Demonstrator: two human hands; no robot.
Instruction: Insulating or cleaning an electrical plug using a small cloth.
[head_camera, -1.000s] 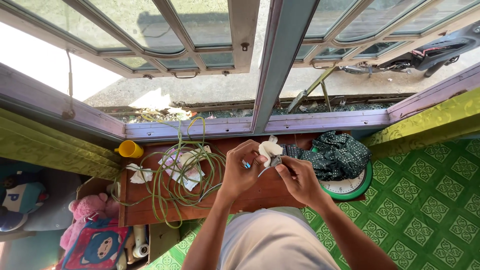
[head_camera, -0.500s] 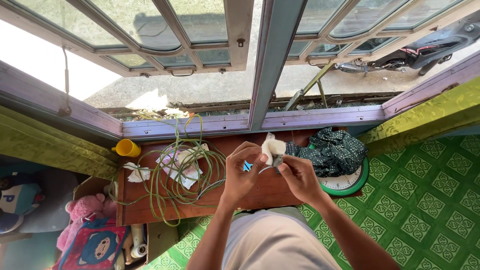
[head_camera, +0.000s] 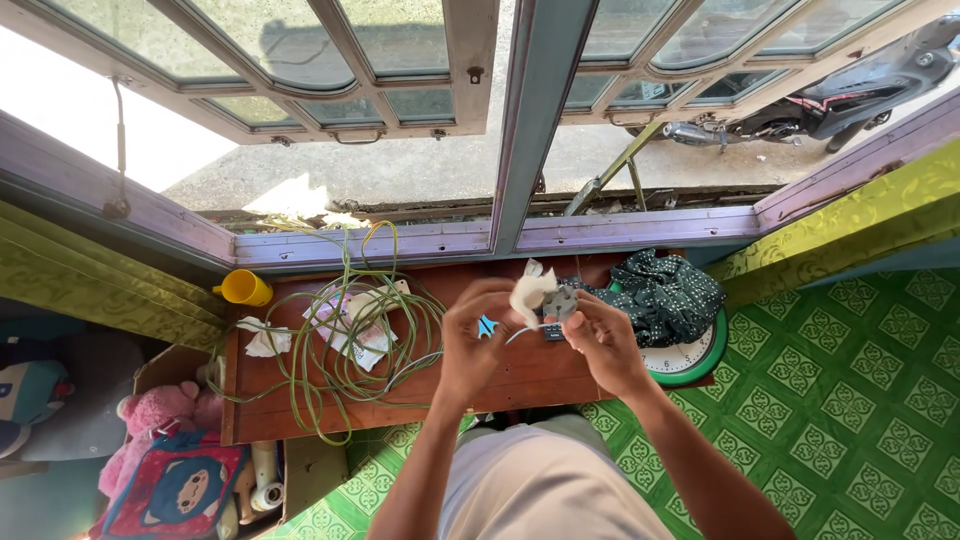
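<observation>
The small grey metal part (head_camera: 560, 302) sits pinched in the fingers of the right hand (head_camera: 600, 335), raised just above the brown wooden worktop (head_camera: 520, 375); a crumpled white cloth (head_camera: 530, 292) is pressed against it from the left hand (head_camera: 478, 340), whose fingers are curled closed around the cloth. We judge the step in hand to be wiping or polishing the part. The next move calls, in our reading, for turning the part between the fingertips while keeping a firm pinch, since it is small and could slip. Just below the hands we see a small blue object (head_camera: 487, 326) on the worktop; what it is we cannot tell. Farther left lies a loose coil of green cord (head_camera: 340, 350) over papers, then a yellow plastic cup (head_camera: 243, 288). To the right, a dark dotted fabric (head_camera: 665, 295) covers part of a green-rimmed round clock (head_camera: 700, 358). Beyond stands the purple window frame (head_camera: 400, 242).
</observation>
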